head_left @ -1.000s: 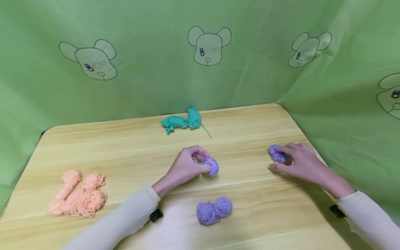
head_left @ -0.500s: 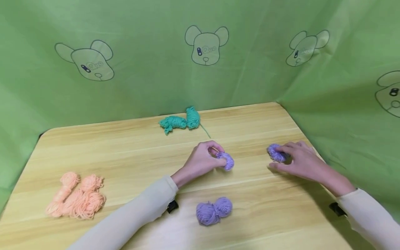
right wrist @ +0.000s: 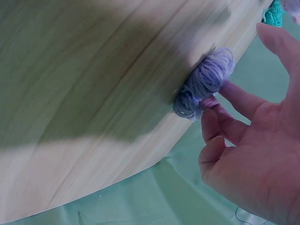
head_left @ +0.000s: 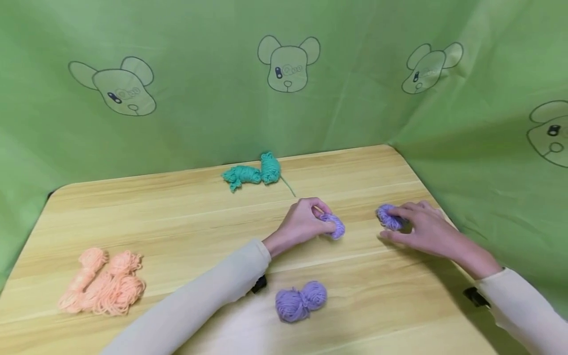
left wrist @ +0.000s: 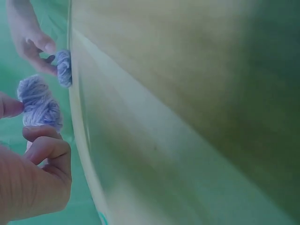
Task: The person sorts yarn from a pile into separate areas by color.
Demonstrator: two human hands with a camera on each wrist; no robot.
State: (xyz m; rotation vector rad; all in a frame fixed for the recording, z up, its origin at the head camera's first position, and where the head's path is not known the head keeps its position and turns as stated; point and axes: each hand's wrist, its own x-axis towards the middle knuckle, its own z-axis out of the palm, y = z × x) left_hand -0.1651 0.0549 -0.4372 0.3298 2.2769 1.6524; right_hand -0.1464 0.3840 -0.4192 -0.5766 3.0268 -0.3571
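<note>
My left hand [head_left: 306, 222] pinches a small lilac yarn skein [left wrist: 38, 102] between thumb and fingers, held above the tabletop. In the head view it is left of the right hand. My right hand [head_left: 426, 228] touches a second lilac skein [right wrist: 205, 83], which lies on the table near the right edge. The index and middle fingertips meet that skein, while the thumb stands apart from it. Closer to me lie two more purple yarn bundles [head_left: 301, 301], side by side and touching.
Peach yarn skeins [head_left: 104, 283] lie grouped at the left of the wooden table [head_left: 177, 212]. Two teal skeins [head_left: 253, 173] lie near the back edge, a loose strand trailing right. A green curtain [head_left: 199, 113] with printed mouse heads stands behind and on both sides.
My left hand has carried its lilac skein rightward, closer to the other one. The right hand has kept its place on the skein at the right. The head view has shifted slightly.
</note>
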